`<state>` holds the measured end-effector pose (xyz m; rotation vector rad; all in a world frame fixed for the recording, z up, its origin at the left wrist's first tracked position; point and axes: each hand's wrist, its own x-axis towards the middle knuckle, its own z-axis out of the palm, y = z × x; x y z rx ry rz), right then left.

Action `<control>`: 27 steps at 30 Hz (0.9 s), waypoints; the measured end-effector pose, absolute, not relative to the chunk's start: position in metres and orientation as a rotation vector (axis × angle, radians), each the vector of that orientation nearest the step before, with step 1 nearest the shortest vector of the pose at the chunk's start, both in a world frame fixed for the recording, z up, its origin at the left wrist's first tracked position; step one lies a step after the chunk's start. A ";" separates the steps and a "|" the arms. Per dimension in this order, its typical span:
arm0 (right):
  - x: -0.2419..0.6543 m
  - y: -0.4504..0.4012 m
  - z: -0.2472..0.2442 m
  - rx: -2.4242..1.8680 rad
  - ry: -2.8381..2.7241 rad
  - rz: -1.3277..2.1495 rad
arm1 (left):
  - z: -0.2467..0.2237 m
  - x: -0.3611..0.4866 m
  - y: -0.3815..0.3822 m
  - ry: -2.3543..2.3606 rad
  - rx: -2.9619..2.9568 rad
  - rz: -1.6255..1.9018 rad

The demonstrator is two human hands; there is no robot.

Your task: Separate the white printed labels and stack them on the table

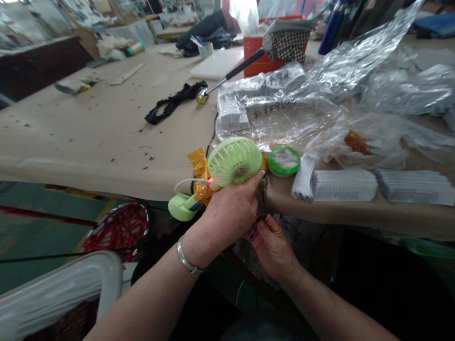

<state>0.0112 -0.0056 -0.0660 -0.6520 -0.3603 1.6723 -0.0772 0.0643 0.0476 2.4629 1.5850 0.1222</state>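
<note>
My left hand (pixel 232 208), with a silver bracelet at the wrist, is closed at the table's front edge, just below a green fan (pixel 235 162). Its fingertips are near a small dark metal piece (pixel 263 192) hanging at the edge. My right hand (pixel 273 244) is lower and to the right, thumb and fingers pinched on a small dark purplish item (pixel 253 232) whose shape is unclear. The two hands are close together, and the left one partly hides that item. Orange tape (pixel 203 190) wraps the fan's mount beside a white cable.
A green round tub (pixel 284 161) and stacks of printed labels (pixel 344 185) lie right of the fan. Behind are clear plastic bags (pixel 320 118), a black cloth strip (pixel 174 102) and a black-handled tool (pixel 231 73). A white bin (pixel 110 274) stands lower left.
</note>
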 end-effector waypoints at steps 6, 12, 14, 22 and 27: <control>0.031 0.002 -0.076 -0.858 -0.612 1.581 | 0.044 -0.080 0.064 1.536 2.512 0.153; 0.051 -0.004 -0.076 -0.998 -0.864 1.447 | 0.046 -0.077 0.063 1.574 2.477 0.150; 0.057 -0.007 -0.073 -1.050 -0.937 1.433 | 0.046 -0.077 0.063 1.580 2.475 0.150; 0.077 0.005 -0.049 -1.209 -1.181 1.355 | 0.045 -0.079 0.063 1.566 2.485 0.155; 0.074 0.011 -0.045 -1.223 -1.240 1.253 | 0.046 -0.079 0.063 1.576 2.483 0.128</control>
